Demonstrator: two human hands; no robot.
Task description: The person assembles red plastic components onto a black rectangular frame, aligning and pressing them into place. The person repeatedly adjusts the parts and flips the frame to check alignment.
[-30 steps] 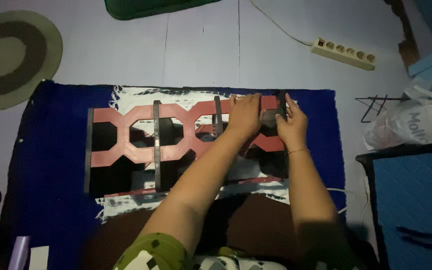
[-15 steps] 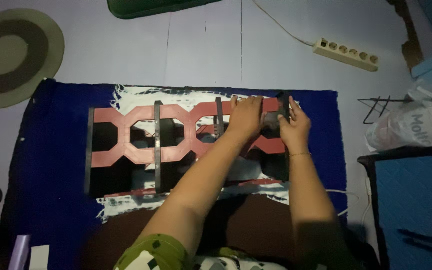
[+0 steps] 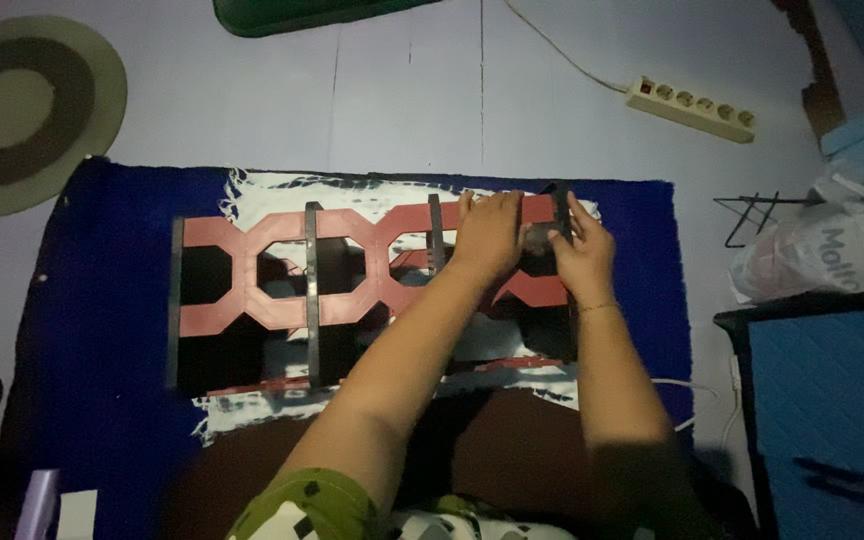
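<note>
Lying flat on a blue mat, a red lattice panel of octagonal openings is crossed by dark upright slats; its right end is covered by both hands. The mat's far edge is seen at twelve o'clock, beyond which pale floor stretches open toward a white power strip at one o'clock and a round rug at ten o'clock. At three o'clock the mat's edge is closely neighboured by a blue-topped box, a wire stand and a white plastic bag; what the bag holds cannot be told. At nine o'clock, bare blue mat is left between the panel's left slat and the mat's edge.

The left hand is laid flat on the red strip, fingers together and extended toward twelve o'clock. The right hand is set just beside it, its fingers closed around the rightmost dark slat, thumb toward the left hand. White paint-streaked sheeting is seen under the panel, showing along its far and near edges
</note>
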